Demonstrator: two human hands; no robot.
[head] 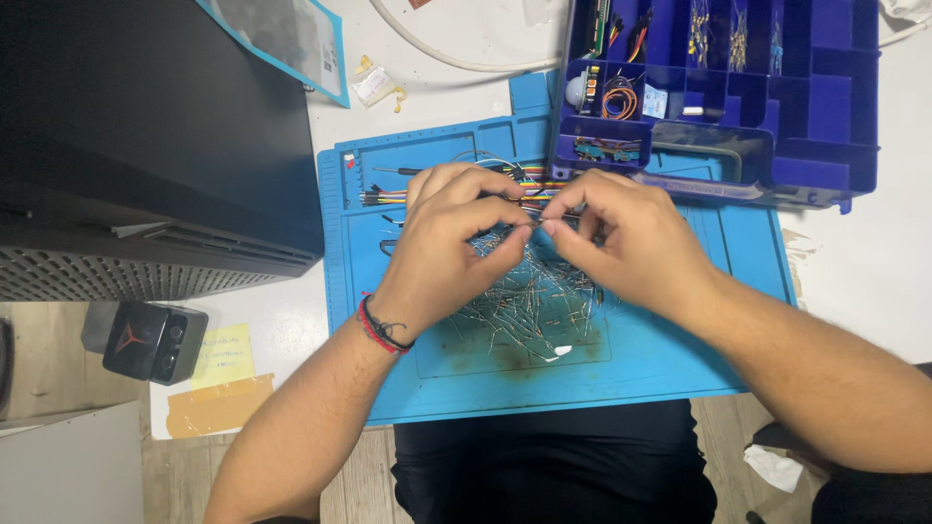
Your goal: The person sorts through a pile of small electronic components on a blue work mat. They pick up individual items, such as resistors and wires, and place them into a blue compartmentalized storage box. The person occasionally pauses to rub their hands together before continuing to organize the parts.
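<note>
— What are the hands doing?

— The left hand (447,247) and right hand (621,243) meet fingertip to fingertip, both pinching a thin wire-legged component (537,221) between them; it is too small to tell its kind.

— And below them?

— A loose pile of similar small components (529,306) at six o'clock, lying on the blue work mat (660,359).

— Further out?

— Coloured jumper wires (388,196) at eleven o'clock of the left hand, a dark blue compartment box (825,107) at one o'clock, a black case (146,126) at nine to ten o'clock.
</note>
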